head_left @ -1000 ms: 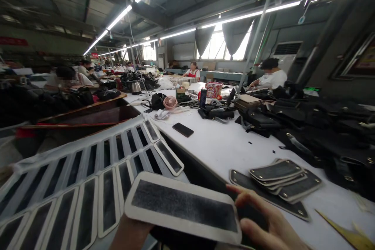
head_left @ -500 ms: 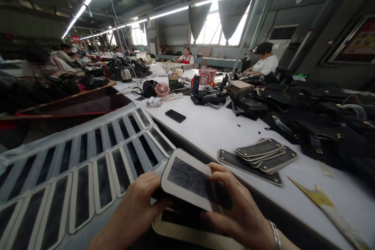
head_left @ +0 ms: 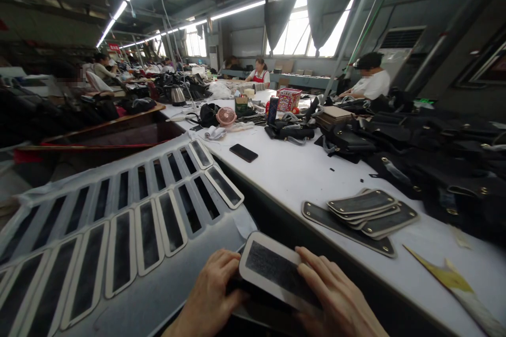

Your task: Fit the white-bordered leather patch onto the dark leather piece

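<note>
Plainly, both my hands are closed on one pale-bordered panel (head_left: 269,266), low and near, in front of the gap between the sheet on the left and the table on the right. My left hand (head_left: 217,287) grips its left end, fingers curled at the edge and thumb reaching in below. My right hand (head_left: 334,289) has its fingers laid over the dark middle and far border, toward the right end. The long axis slants from far left to near right, the dark face turned up and tilted a little toward me. It is murky underneath, so I can't fairly say whether I hold a single piece or several together. What matters most is the panel's lie against the sheet (head_left: 219,237): that sheet spreads left and far from my grip, and my left hand is the nearer to it. On it, a near row of similar panels (head_left: 151,237) runs with long axes pointing roughly away from me, crosswise to mine, while two more (head_left: 224,187) sit at its far right edge. Over my right hand's side, well apart from my grip, riveted pieces (head_left: 361,208) lie overlapped on the white table (head_left: 284,181), with a phone (head_left: 244,152) farther off.
</note>
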A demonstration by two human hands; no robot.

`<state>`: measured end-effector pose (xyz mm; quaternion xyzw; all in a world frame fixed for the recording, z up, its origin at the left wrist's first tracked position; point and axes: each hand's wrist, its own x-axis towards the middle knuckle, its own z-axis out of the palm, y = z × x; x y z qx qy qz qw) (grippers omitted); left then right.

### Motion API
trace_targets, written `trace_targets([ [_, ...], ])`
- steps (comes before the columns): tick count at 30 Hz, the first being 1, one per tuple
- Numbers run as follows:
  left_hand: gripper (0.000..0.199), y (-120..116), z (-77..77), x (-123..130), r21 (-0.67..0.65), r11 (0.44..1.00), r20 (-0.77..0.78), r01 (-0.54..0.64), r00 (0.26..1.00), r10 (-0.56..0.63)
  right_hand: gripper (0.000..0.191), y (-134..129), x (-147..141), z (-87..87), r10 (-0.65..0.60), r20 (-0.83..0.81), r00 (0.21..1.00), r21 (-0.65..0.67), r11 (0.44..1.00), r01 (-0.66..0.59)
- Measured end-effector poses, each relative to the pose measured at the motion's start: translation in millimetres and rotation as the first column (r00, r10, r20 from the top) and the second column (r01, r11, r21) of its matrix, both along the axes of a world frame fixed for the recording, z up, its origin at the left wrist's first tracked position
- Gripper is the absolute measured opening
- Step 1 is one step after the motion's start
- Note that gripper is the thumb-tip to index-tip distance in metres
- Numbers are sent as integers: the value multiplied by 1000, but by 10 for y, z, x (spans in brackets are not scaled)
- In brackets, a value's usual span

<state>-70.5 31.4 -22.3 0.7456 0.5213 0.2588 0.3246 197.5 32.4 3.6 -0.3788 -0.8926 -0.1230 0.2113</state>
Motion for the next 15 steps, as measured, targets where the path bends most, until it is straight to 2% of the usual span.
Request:
trace_targets([
  [3,27,-102,-145,-92,-64,990,112,-127,985,133,54,0,-22,-49,47,90,995,87,995,-54],
  [5,23,-167,-291,-168,-82,965,173,-249,950,260,50,14,-79,-103,80,116,990,123,988,-95],
  [7,30,-216,-466,-235,-106,930,251,-351,896,366,48,35,-151,-175,97,114,989,125,986,-111],
  [9,40,-252,-638,-279,-237,876,381,-421,789,482,44,59,-204,-263,109,120,987,112,986,-123],
  [11,53,-287,-787,-289,-468,775,493,-424,603,627,37,83,-210,-356,127,157,980,98,985,-143],
  [13,62,-336,-912,-260,-644,671,518,-367,435,736,32,107,-167,-434,156,233,960,90,979,-181],
  [15,66,-394,-1024,-191,-716,627,517,-306,372,771,24,132,-103,-474,191,309,932,77,971,-225],
])
